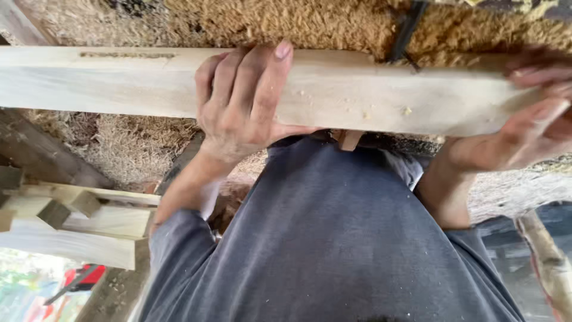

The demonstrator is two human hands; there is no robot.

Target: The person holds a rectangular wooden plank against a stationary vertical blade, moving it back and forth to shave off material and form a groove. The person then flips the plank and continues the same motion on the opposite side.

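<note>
Pale wooden plank (357, 95) lay crosswise over sawdust floor (268, 21), in front of grey-shirted torso (333, 238). Left hand (241, 101) clamped over plank's middle, fingers wrapped across top face. Right hand (536, 113) gripped right end, blurred, seemingly closed on it. Stacked timber pieces (71, 220) near left.

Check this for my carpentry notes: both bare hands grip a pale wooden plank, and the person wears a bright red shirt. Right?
Not quite. The head view shows the shirt is dark grey-blue, not red. The left hand and right hand do grip the pale wooden plank.
</note>
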